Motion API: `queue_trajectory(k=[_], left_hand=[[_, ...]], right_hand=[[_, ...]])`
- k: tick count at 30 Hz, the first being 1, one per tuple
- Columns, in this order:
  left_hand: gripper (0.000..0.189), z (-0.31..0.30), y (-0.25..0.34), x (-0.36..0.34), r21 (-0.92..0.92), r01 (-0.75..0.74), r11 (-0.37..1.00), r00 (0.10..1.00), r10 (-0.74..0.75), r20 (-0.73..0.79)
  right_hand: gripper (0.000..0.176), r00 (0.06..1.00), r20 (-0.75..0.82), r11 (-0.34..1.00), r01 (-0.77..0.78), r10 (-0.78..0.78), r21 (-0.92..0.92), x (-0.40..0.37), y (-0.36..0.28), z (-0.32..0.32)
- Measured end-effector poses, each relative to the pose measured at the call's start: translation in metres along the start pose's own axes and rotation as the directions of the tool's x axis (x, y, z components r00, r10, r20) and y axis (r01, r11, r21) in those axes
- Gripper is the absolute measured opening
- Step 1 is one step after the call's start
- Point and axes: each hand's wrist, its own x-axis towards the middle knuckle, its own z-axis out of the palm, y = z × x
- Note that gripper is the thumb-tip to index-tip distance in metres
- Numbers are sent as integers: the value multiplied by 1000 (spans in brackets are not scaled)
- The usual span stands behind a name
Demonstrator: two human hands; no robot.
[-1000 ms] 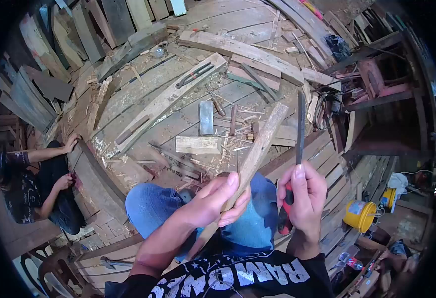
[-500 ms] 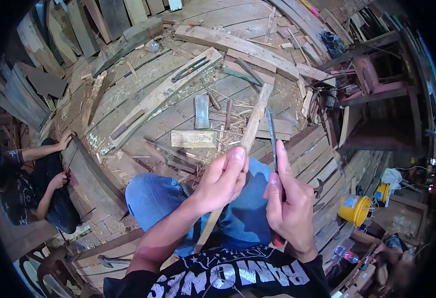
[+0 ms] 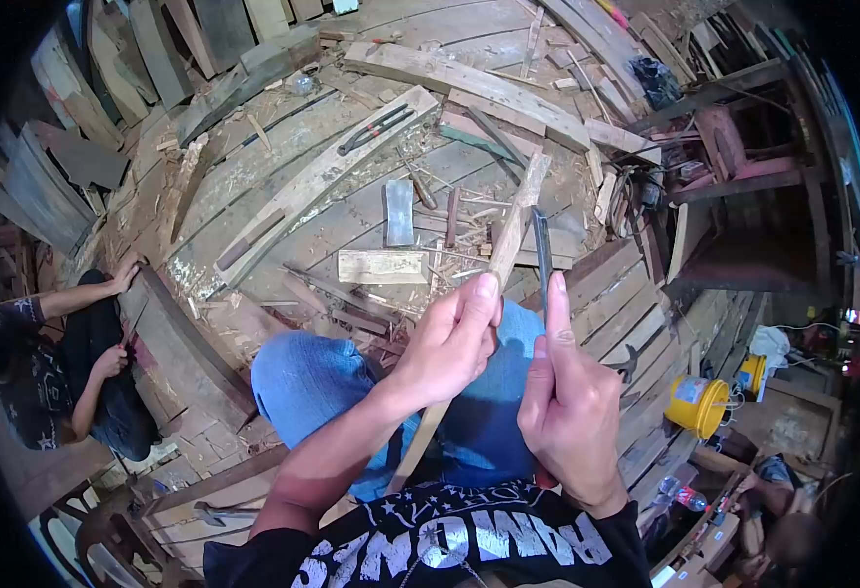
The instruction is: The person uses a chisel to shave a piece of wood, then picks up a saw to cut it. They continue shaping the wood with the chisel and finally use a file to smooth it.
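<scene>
My left hand (image 3: 446, 341) is closed around a long wooden stick (image 3: 517, 227), which slants up and away from my lap. Its lower end runs down between my legs towards my shirt. In my right hand (image 3: 575, 416) is a long, dark-bladed knife (image 3: 544, 253), gripped with the index finger stretched along the blade. The blade lies close along the right side of the stick's upper part; whether it touches is hard to tell. My right palm hides most of the knife's handle.
A wood block (image 3: 383, 267), an axe-head-shaped metal piece (image 3: 399, 213) and shavings lie on the plank floor ahead. Pincers (image 3: 376, 129) rest on a long board (image 3: 302, 196). Another person (image 3: 67, 343) sits at left beside a thick beam (image 3: 180, 333). Yellow buckets (image 3: 699, 406) stand at right.
The stick's upper end has shifted slightly up and to the right. The knife has moved a little up and right along it, with my right hand.
</scene>
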Motion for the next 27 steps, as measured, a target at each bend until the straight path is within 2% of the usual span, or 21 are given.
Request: queue_trajectory(k=[3, 6, 8, 9, 11, 12, 13, 15, 18, 21, 24, 27], left_hand=[[42, -3, -2, 3, 20, -24, 1000, 999, 23, 40], [43, -2, -2, 5, 112, -28, 993, 999, 30, -19], [48, 0, -4, 8, 221, -108, 969, 992, 120, -38], [48, 1, -4, 8, 224, -108, 969, 992, 119, -37], [48, 3, -6, 9, 403, -120, 907, 975, 184, -125], [49, 6, -13, 13, 395, -311, 865, 930, 362, -60], [49, 2, -15, 13, 401, -311, 862, 931, 361, -52], [45, -5, -10, 14, 298, -91, 950, 984, 132, -120], [49, -5, -2, 15, 277, -83, 957, 989, 114, -98], [52, -6, -2, 19, 224, -78, 972, 990, 103, -100], [52, -4, 2, 19, 132, -9, 991, 997, 20, -80], [52, 4, 6, 20, 166, -51, 985, 992, 69, -105]], right_hand=[[58, 1000, 8, 1000, 12, -12, -28, 0, 2, 2], [62, 1000, 15, 998, 1, 0, -67, 1, -1, 5], [63, 999, 23, 996, -25, 27, -85, 3, -3, 11], [63, 1000, -9, 994, -7, 6, -112, 3, -1, 17], [63, 999, -40, 990, 5, -11, -139, 8, 0, 19], [65, 999, -37, 985, -8, 1, -175, 14, -1, 18], [69, 999, -37, 977, -24, 16, -211, 20, -1, 17], [68, 1000, -12, 981, -13, 11, -193, 26, 2, 17], [66, 999, -20, 984, 46, -51, -173, 32, 5, 20], [66, 999, -22, 986, 42, -46, -159, 36, 10, 22], [63, 1000, -13, 986, 10, -12, -166, 36, 13, 21], [63, 1000, -19, 974, 4, -9, -227, 36, 18, 22]])
